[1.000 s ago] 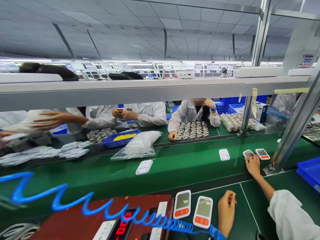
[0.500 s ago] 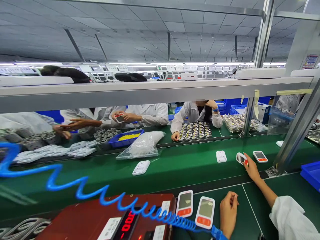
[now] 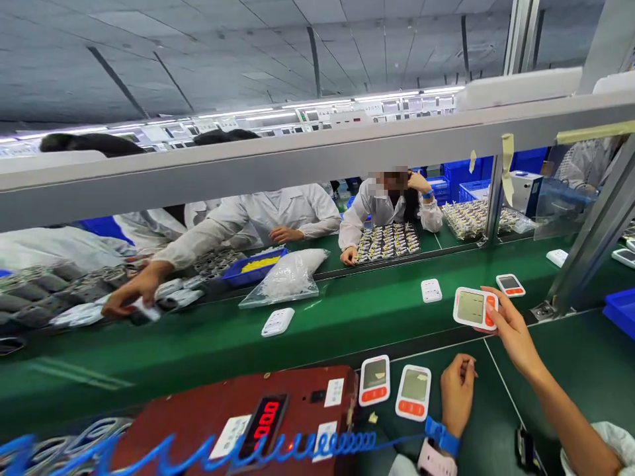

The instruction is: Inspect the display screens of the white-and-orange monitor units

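My right hand (image 3: 510, 327) holds a white digital meter (image 3: 470, 307) with a grey screen and orange-red buttons, gripping its right end above the near edge of the green belt. Resting on the green bench, my left hand (image 3: 457, 390) has its fingers curled closed, with nothing visible in them. A blue strap (image 3: 441, 436) on its wrist joins a coiled blue cord. Beside it lie two similar meters, one nearer (image 3: 413, 393) and one farther left (image 3: 375, 380), screens up. Another meter (image 3: 510, 285) lies on the belt past my right hand.
A red-brown box with a red digital readout (image 3: 265, 423) stands front left. On the belt (image 3: 347, 317) lie white housings (image 3: 278, 322) (image 3: 431, 291). Across it are a bag of white parts (image 3: 288, 277), a blue tray (image 3: 233, 272) and co-workers. A metal post (image 3: 590, 225) rises at right.
My right hand has lifted the meter off the belt and brought it nearer, its screen now facing me. My left hand stays curled on the bench. A co-worker's arm now reaches left over the white parts.
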Available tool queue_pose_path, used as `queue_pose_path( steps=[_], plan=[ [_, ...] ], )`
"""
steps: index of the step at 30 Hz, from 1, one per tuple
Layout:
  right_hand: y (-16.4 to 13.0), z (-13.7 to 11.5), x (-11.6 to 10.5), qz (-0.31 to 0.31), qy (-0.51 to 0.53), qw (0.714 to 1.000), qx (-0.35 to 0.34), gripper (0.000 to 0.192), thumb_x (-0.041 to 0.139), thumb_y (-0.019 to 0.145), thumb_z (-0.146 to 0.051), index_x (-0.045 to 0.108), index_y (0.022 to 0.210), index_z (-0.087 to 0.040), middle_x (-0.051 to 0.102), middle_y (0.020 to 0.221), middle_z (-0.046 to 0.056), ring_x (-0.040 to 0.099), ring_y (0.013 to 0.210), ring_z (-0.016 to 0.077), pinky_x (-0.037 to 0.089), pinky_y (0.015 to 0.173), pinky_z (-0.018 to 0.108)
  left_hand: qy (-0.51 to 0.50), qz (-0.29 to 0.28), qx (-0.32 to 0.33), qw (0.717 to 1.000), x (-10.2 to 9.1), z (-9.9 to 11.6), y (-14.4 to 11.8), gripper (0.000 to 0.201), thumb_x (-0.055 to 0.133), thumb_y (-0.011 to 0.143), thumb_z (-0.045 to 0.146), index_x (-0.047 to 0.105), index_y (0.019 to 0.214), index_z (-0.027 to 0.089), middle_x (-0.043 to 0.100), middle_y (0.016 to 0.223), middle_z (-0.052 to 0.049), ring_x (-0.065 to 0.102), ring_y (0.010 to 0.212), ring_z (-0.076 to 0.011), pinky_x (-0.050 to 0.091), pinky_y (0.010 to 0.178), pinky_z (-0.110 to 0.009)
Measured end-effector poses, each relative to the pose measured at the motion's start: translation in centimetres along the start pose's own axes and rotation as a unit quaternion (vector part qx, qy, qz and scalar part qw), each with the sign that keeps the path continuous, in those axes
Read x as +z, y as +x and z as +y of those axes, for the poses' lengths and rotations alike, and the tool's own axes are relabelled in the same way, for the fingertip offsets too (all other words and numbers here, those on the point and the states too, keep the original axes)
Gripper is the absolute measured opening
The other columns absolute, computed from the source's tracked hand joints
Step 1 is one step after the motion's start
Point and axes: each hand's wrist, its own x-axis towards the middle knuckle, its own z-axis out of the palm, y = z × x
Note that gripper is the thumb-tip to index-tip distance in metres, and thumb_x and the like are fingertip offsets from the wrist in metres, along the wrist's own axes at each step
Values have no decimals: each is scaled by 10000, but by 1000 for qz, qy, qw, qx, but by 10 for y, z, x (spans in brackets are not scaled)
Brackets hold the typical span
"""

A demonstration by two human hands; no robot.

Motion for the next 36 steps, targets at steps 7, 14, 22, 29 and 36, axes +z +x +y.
queue_pose_path(
  steps=[7, 14, 22, 29, 36],
  plan=[
    [-26, -29, 15, -15, 24, 1000, -12, 523, 641, 849, -474, 496, 1299, -250, 641, 1099, 65, 634, 939, 234, 556, 721, 303, -5, -1, -11, 1000, 2, 0, 0, 236, 443, 891, 303, 632, 886, 162, 648, 691, -21, 590, 636, -144, 413, 608, -227],
    [-33, -37, 15, -17, 8, 1000, -19, 494, 627, 865, -457, 504, 1291, -240, 653, 1061, 57, 641, 883, 215, 533, 714, 281, -5, 4, -8, 1000, 1, 1, -1, 206, 451, 886, 270, 629, 880, 166, 638, 674, -7, 581, 617, -129, 416, 611, -216],
    [-32, -36, 13, -8, 7, 1000, -5, 485, 669, 831, -441, 541, 1251, -233, 638, 1113, 65, 628, 940, 231, 547, 726, 296, -11, 6, -6, 1000, 2, 3, -1, 206, 451, 891, 271, 626, 866, 165, 638, 666, -5, 582, 613, -129, 417, 610, -217],
    [-33, -40, 15, -13, -24, 999, -22, 468, 642, 839, -465, 548, 1239, -240, 622, 1154, 64, 624, 951, 240, 542, 692, 285, -10, 6, -4, 1000, 1, 6, -2, 218, 447, 889, 282, 629, 859, 166, 641, 667, -4, 580, 604, -126, 422, 606, -214],
    [-31, -36, 14, -19, -24, 1000, -7, 502, 626, 847, -479, 526, 1280, -244, 609, 1176, 79, 614, 974, 260, 555, 680, 304, -9, 6, -4, 1000, 2, 5, -2, 218, 445, 890, 283, 633, 874, 175, 643, 672, 1, 583, 606, -124, 429, 610, -214]
  ],
)
